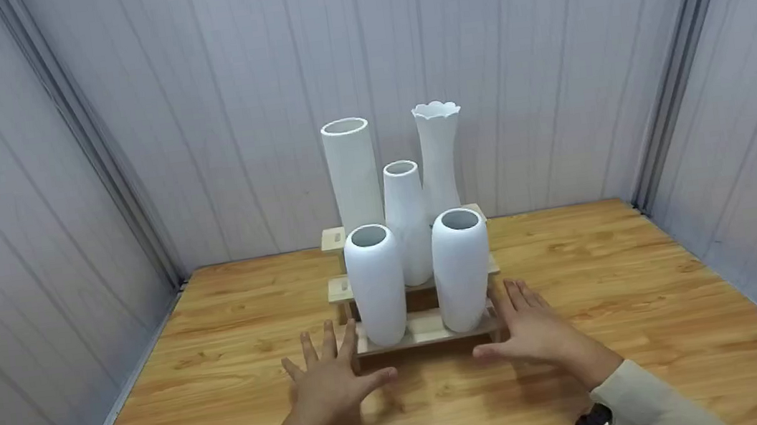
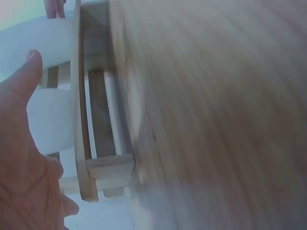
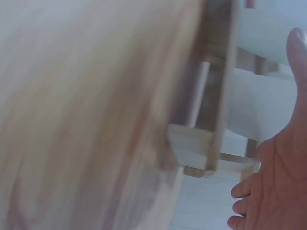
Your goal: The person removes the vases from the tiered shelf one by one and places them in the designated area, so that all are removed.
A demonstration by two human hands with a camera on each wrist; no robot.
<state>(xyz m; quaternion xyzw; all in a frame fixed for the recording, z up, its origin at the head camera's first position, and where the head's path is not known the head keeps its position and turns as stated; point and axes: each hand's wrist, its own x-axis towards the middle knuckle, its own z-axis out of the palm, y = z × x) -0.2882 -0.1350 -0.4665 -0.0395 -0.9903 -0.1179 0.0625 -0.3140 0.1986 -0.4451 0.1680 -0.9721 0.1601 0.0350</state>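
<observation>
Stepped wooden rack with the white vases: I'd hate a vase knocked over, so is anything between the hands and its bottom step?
Nothing visible. The left hand and right hand flank the stepped wooden rack's bottom step, with only bare wooden table between.

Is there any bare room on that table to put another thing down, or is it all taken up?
The wooden table lies bare on both sides of the stepped wooden stand, out to the grey walls, and at the near edge outside each sleeve. It is crowded at the middle: five white vases fill the stand, with the left hand and right hand spread at its front corners.
</observation>
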